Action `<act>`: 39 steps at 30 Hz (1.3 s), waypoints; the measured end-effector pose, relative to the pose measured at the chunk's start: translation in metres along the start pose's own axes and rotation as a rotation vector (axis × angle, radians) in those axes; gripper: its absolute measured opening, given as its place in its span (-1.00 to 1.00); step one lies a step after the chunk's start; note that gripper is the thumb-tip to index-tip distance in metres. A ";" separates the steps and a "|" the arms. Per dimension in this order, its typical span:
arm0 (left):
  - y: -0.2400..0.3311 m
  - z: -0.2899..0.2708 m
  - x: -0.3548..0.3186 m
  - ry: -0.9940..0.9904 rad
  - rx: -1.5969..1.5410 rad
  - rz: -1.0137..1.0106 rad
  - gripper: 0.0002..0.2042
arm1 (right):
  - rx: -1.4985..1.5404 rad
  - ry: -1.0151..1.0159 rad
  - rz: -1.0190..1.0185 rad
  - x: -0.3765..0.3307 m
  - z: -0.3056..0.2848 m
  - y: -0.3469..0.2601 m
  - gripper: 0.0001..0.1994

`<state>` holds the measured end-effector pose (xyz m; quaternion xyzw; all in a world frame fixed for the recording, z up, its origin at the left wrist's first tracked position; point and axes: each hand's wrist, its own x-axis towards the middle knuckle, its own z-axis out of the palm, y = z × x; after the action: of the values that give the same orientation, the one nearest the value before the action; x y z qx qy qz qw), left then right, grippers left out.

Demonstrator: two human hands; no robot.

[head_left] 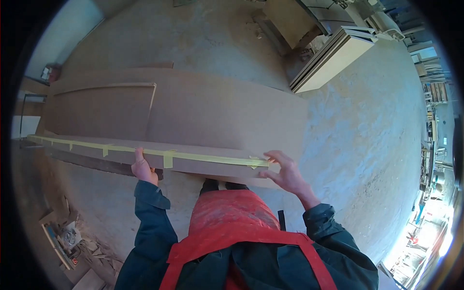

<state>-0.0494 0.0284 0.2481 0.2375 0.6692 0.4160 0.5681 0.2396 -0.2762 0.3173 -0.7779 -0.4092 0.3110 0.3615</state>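
A long, narrow brown board point(212, 168) crosses in front of me, with yellow masking tape point(203, 157) along its length and short cross pieces of the same tape at intervals. Around its near edge my left hand point(143, 169) is closed, thumb on top by the tape, the other fingers mostly hidden beneath. At the board's right end is my right hand point(288, 175), its thumb and fingers spread apart on either side of the tape's end. Whether its fingertips press on the board I cannot tell.
Beyond the narrow board lies a large brown panel point(203, 106), with a smaller panel point(106, 108) on its left. Several pale boards point(333, 63) lean together at the upper right. Scrap pieces point(94, 251) lie at lower left; cluttered shelving point(435, 125) lines the right side.
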 end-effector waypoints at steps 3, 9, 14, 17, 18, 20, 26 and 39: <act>0.001 0.001 -0.004 0.012 0.008 0.013 -0.62 | -0.164 -0.059 -0.192 0.008 -0.002 0.004 -0.73; -0.003 -0.003 0.002 0.050 0.069 0.045 -0.52 | -0.401 -0.032 -0.452 0.012 0.005 0.014 -0.83; -0.015 -0.008 0.016 0.027 0.063 0.088 -0.46 | -0.481 -0.064 -0.552 0.016 0.002 0.018 -0.84; -0.016 -0.006 0.016 0.059 0.034 0.127 -0.46 | -0.474 -0.015 -0.588 0.015 0.002 0.014 -0.85; -0.015 -0.005 0.015 0.057 0.033 0.128 -0.46 | -0.476 -0.014 -0.589 0.015 0.002 0.014 -0.85; -0.013 -0.005 0.014 0.063 0.053 0.112 -0.45 | -0.464 0.008 -0.560 0.013 0.005 0.018 -0.87; -0.001 0.002 -0.003 0.048 0.055 0.083 -0.42 | -0.438 0.047 -0.455 0.017 0.008 0.022 -0.89; -0.003 -0.001 0.000 0.059 0.067 0.093 -0.37 | -0.007 -0.093 -0.101 0.018 -0.007 0.020 -0.87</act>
<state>-0.0503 0.0268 0.2456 0.2749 0.6872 0.4263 0.5200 0.2617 -0.2708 0.3008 -0.7423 -0.4653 0.3266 0.3548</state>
